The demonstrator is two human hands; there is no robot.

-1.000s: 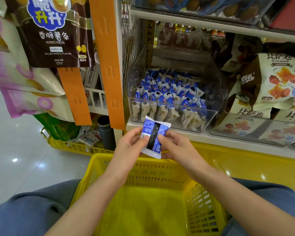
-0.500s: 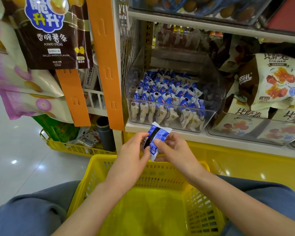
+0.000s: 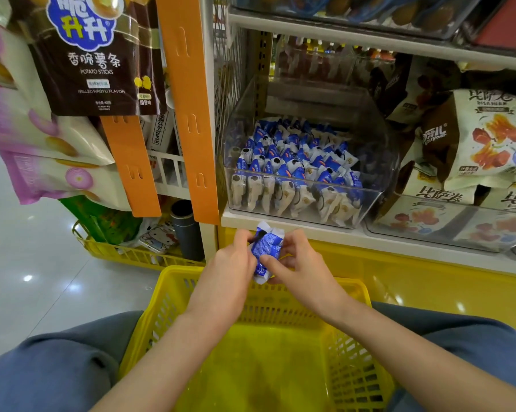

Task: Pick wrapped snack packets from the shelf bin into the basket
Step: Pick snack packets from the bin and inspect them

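Above the far rim of the yellow slotted plastic basket (image 3: 173, 289), on my feed, both hands meet on one small blue-and-white wrapped snack packet (image 3: 267, 248). The left hand (image 3: 234, 263) has its fingers curled round the packet's left side, with its back towards the camera. The right hand (image 3: 301, 264) pinches the right side, thumb laid across the front and fingers curled behind. The packet stands roughly upright and looks crumpled. Its white crimped top pokes out above the fingers and its lower end shows below them. It hangs in the air just in front of the white shelf edge (image 3: 325, 231), outside both bin and basket.

On the shelf behind sits the clear rectangular plastic bin (image 3: 380, 162), holding many more blue-and-white packets (image 3: 295, 168) packed in rows. Just right of it lie cream-and-brown snack bags (image 3: 485, 138) with red printing. An orange slotted strip (image 3: 188, 108) runs down the shelf post on the left, and a dark brown potato-stick bag (image 3: 99, 60) hangs beside it. A dark grey flask (image 3: 186, 230) stands below, near a second yellow basket (image 3: 117, 254) on the floor. The near basket sits between legs in blue-grey trousers (image 3: 57, 367).
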